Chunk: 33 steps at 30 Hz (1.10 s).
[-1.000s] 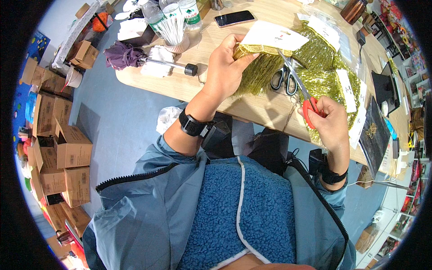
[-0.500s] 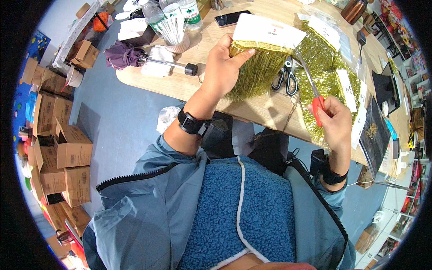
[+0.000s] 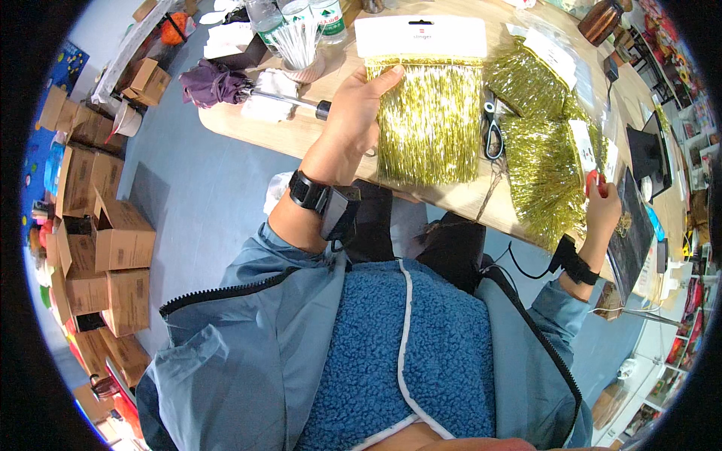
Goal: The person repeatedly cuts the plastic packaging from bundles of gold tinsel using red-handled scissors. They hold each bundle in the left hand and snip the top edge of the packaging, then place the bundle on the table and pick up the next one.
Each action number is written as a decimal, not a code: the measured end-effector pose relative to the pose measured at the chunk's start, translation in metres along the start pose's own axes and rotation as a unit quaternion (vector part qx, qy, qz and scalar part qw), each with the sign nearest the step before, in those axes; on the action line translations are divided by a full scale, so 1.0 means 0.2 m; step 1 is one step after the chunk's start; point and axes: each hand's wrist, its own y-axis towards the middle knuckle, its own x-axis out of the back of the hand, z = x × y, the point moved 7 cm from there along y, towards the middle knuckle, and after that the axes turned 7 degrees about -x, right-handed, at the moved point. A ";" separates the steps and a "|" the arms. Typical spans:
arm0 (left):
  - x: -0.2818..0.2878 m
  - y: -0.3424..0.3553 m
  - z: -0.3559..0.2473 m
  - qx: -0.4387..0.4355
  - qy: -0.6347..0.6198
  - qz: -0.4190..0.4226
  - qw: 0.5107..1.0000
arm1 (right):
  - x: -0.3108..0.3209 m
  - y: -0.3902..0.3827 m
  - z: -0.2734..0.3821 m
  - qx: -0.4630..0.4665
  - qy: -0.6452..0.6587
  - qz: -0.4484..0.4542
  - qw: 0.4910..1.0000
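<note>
My left hand grips the upper left edge of a gold tinsel fringe, its thumb lying over the strands just below the white header card. The fringe hangs face up above the table's near edge. Over at the right, my right hand is closed around the red handles of a pair of scissors, blades pointing away from me. They are beside more gold tinsel fringes with white cards, lying on the table. Black-handled scissors rest between the held fringe and that pile.
On the wooden table are a purple folded umbrella, a cup of white sticks, plastic bottles and a brown flask. A black stand is at the right. Cardboard boxes stack on the floor at left.
The held fringe has turned to face me and now hangs flat. My right hand has moved right with the scissors, away from the held fringe toward the tinsel pile.
</note>
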 end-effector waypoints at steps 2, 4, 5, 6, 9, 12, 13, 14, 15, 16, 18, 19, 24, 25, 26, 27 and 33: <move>0.00 -0.01 0.01 0.004 -0.009 -0.003 1.000 | 0.01 0.05 -0.07 0.003 -0.036 -0.023 0.999; 0.00 -0.01 0.01 0.000 0.006 -0.004 1.000 | 0.00 0.08 -0.16 -0.020 -0.073 -0.025 0.997; -0.01 0.00 0.02 -0.001 0.006 -0.002 1.000 | -0.02 0.09 -0.20 -0.032 -0.090 -0.021 0.995; -0.01 0.00 0.02 -0.004 0.010 0.000 1.000 | -0.04 0.10 -0.24 -0.043 -0.107 -0.016 0.993; -0.01 0.00 0.03 -0.005 0.009 0.005 1.000 | -0.11 0.12 -0.32 -0.044 -0.112 0.012 0.993; 0.02 0.04 0.06 0.024 0.019 0.008 1.000 | -0.13 0.13 -0.37 -0.039 -0.105 0.023 0.993; 0.03 0.06 0.08 0.048 0.022 0.011 0.999 | -0.14 0.14 -0.37 -0.036 -0.102 0.029 0.994; 0.06 0.09 0.11 0.075 0.025 0.008 0.997 | -0.14 0.14 -0.38 -0.033 -0.099 0.035 0.994; 0.08 0.13 0.13 0.082 0.031 0.016 0.996 | -0.14 0.14 -0.38 -0.032 -0.097 0.034 0.994; 0.11 0.17 0.16 0.091 0.038 0.019 0.995 | -0.14 0.14 -0.38 -0.030 -0.094 0.031 0.995; 0.20 0.27 0.23 0.107 0.054 0.011 0.993 | -0.13 0.14 -0.37 -0.022 -0.075 0.022 0.997; 0.29 0.33 0.27 0.122 0.088 -0.029 0.988 | -0.13 0.14 -0.36 -0.016 -0.059 0.015 0.998; 0.58 0.64 0.37 0.116 0.221 -0.123 0.961 | -0.12 0.11 -0.39 -0.022 -0.030 0.014 0.999; 0.61 0.66 0.38 0.134 0.232 -0.140 0.953 | -0.11 0.11 -0.40 -0.026 -0.038 0.009 0.999; 0.64 0.67 0.35 0.125 0.274 -0.159 0.940 | -0.10 0.11 -0.41 -0.036 -0.040 0.006 0.999; 0.64 0.69 0.33 0.125 0.306 -0.151 0.932 | -0.08 0.10 -0.42 -0.045 -0.047 0.000 0.998; 0.66 0.78 0.27 0.172 0.453 -0.093 0.870 | -0.03 0.08 -0.51 -0.070 -0.022 -0.030 0.997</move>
